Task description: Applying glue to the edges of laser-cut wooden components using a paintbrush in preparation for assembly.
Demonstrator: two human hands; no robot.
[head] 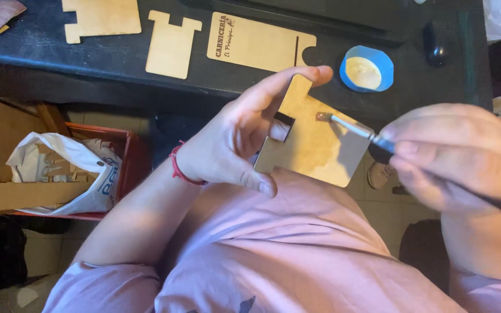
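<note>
Along the dark tabletop [42, 49] lie 3 pale cut plywood panels [171, 43], dry-looking and apparently untouched. The left hand [233, 142] pinches a notched square plywood piece [314, 142] above the lap. The right hand [453, 153], closed around a thin brush [355, 128], touches its bristles to that piece (coating seems barely begun). A blue-rimmed round pot [366, 69] sits behind.

Left hand [233, 139] pinching a notched plywood panel [314, 136] above the lap, forefinger along its top edge. Right hand [453, 156] closed on a thin brush [372, 137] (bristles touching the panel's face). Beyond, on the dark counter [42, 46]: blue-rimmed tub [367, 69], more plywood cutouts [172, 43].
</note>
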